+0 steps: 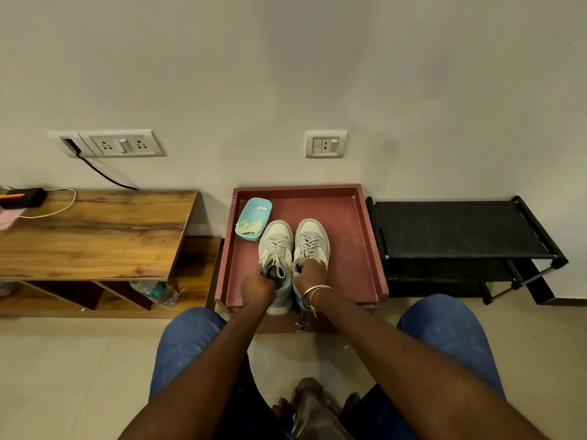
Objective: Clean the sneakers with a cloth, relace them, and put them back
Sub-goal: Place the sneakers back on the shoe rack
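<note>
Two grey-and-cream laced sneakers stand side by side, toes toward the wall, on a red tray-like stand (359,236). My left hand (258,285) grips the collar of the left sneaker (275,246). My right hand (309,274) grips the tongue and collar of the right sneaker (313,238); a bangle sits on that wrist. A pale green cloth (251,226) lies in a light blue dish (255,217) at the tray's back left, touching nothing I hold.
A wooden bench (95,233) stands to the left with a charger and cable on top and a water bottle (155,293) underneath. A black shoe rack (460,236) stands to the right. My knees in blue jeans frame the tiled floor below.
</note>
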